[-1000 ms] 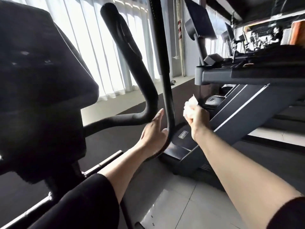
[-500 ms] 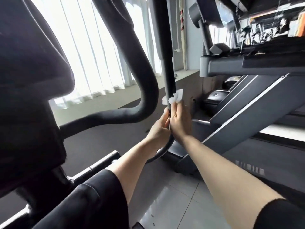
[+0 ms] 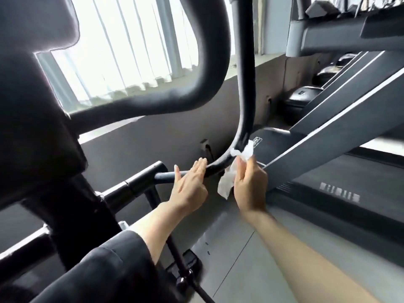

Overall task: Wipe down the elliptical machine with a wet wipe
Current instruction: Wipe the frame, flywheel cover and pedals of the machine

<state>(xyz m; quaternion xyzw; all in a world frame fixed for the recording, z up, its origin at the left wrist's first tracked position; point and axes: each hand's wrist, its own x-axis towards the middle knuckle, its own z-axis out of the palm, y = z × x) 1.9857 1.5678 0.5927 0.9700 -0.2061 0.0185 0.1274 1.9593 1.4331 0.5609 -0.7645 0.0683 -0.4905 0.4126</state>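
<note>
Hands meet low on the elliptical machine's slim black curved moving arm (image 3: 244, 119), where the tube bends from upright toward level. Your right hand (image 3: 249, 184) pinches a crumpled white wet wipe (image 3: 235, 169) between thumb and fingers; the upper wad of the wipe presses against the tube right at the bend, and a loose tail hangs down beside your palm. Your left hand (image 3: 189, 182) lies flat with straight fingers held together, fingertips touching the same tube just to the left of the wipe, thumb spread apart. To the left rises a thick black padded fixed handlebar (image 3: 209, 68), looping over the bright window with pale vertical blinds (image 3: 122, 47). A grey treadmill (image 3: 341, 127) slopes just beyond your right hand. Grey floor tiles (image 3: 258, 259) lie under your forearms, and a black sleeve (image 3: 105, 272) covers your left upper arm.
</note>
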